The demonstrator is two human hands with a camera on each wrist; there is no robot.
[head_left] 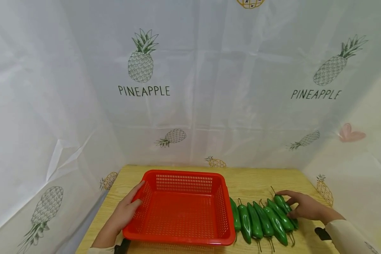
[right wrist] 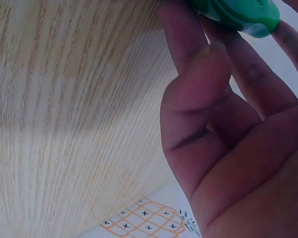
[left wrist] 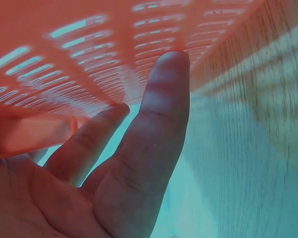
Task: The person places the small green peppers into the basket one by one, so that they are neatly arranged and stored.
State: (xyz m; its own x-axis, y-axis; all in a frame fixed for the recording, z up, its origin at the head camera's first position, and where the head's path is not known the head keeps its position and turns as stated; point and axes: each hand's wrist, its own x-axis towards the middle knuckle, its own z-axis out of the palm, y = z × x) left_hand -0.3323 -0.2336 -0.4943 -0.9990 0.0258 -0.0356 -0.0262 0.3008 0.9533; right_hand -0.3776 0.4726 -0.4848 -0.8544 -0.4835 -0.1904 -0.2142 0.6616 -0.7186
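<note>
A: What does the head view show of the room?

B: A pale, creased sheet (head_left: 228, 88) rises behind and at both sides, printed with pineapples (head_left: 141, 67). The word "PINEAPPLE" stands twice across the upper half, and a pink shape (head_left: 350, 134) sits at right.

A: And the surface?

B: A yellowish wood-grain counter (head_left: 254, 179) along the bottom. The red basket (head_left: 181, 211) is at lower centre, its slotted floor in plain view. Just right of it, green peppers (head_left: 255, 222) lie side by side in a row.

A: The hands?

B: The left hand (head_left: 124, 214) grips the basket's left rim. The right hand (head_left: 306, 209) is at the row's right end, its fingers bent and touching the end pepper (head_left: 280, 201); I cannot tell whether they grip it.

A: Left wrist view?

B: Slotted red wall spreads across the top and left, with fingers against its outside. Wood grain runs down the right, bluish lower down.

A: Right wrist?

B: Wood grain fills the left, shadowed toward the top. An orange-lined pineapple (right wrist: 144, 220) shows at bottom centre. Bent fingers fill the right, against a green pepper at the top edge.
</note>
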